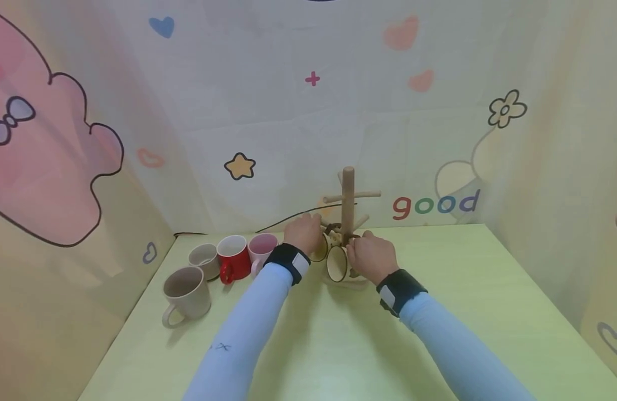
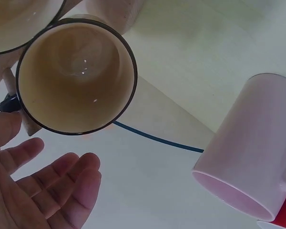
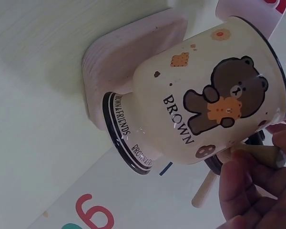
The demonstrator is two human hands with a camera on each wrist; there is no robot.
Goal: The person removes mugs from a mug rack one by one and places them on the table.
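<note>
A wooden mug tree [image 1: 348,195] stands at the table's back with two cream, black-rimmed mugs hanging low on it. My left hand [image 1: 303,234] is beside the left mug [image 2: 76,78]. In the left wrist view its thumb lies close to the black handle [image 2: 9,103], and the other fingers are spread and loosely bent. On the right, the bear-printed mug [image 3: 214,95] hangs tilted, with "BROWN" on its side. My right hand [image 3: 262,195] has thumb and fingers around the end of a wooden peg [image 3: 264,156], by that mug's dark handle, partly hidden.
Left of the mug tree stand a pink mug [image 1: 262,246], a red mug [image 1: 235,259], a small beige cup [image 1: 206,262] and a larger beige mug [image 1: 190,298]. The printed cloth wall [image 1: 308,128] rises behind the pale green table [image 1: 469,289].
</note>
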